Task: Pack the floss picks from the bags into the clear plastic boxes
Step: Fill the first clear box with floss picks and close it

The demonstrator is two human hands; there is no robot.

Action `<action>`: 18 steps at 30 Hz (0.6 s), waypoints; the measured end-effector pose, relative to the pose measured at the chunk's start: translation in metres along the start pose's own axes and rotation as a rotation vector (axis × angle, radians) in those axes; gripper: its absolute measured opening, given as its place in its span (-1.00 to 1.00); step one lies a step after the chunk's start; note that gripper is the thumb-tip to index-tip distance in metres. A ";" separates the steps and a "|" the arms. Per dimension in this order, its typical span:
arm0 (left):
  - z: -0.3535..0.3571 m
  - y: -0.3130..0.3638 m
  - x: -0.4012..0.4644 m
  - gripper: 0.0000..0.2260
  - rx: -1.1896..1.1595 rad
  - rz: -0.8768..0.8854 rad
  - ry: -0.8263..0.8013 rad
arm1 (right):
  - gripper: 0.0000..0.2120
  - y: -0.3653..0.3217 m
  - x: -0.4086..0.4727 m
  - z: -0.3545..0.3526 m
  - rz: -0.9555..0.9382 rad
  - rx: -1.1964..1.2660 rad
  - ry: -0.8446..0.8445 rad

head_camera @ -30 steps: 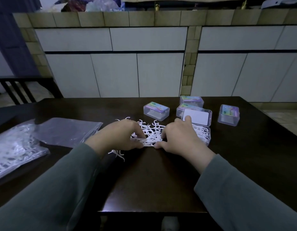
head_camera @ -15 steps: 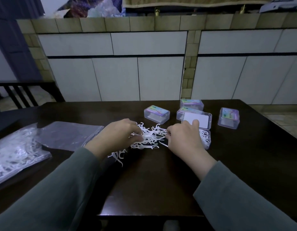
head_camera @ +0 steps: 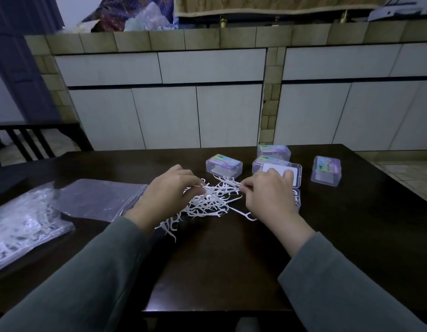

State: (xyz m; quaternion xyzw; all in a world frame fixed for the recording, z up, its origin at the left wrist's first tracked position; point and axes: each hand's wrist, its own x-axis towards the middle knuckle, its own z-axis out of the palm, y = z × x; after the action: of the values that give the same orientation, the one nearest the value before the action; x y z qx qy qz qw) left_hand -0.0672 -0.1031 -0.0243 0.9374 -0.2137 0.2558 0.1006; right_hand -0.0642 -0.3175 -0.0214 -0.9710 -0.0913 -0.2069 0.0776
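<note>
Floss picks (head_camera: 208, 202) heaped on table, left hand (head_camera: 169, 190) and right hand (head_camera: 267, 195) pinching some — box (head_camera: 224, 165) labels unreadable

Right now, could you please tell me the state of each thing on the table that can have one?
left hand: fingers curled, pinching floss picks
right hand: fingers curled, pinching floss picks
floss picks: loose tangled pile on the table
open box: lid up, some picks inside
left box: closed
two middle boxes: closed
right box: closed
near bag: holds picks
flat bag: looks empty
</note>
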 end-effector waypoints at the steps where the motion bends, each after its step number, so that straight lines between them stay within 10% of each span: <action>1: 0.001 0.000 0.000 -0.79 -0.005 -0.006 0.007 | -0.76 0.002 0.000 -0.001 -0.004 0.008 0.006; 18: 0.007 0.023 0.013 -0.84 -0.154 -0.147 0.196 | -0.78 0.054 -0.001 -0.009 0.070 0.096 0.134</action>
State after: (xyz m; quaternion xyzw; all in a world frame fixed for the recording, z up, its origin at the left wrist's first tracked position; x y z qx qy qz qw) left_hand -0.0646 -0.1301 -0.0216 0.9105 -0.1527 0.3212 0.2109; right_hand -0.0570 -0.3721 -0.0200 -0.9527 -0.0617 -0.2640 0.1371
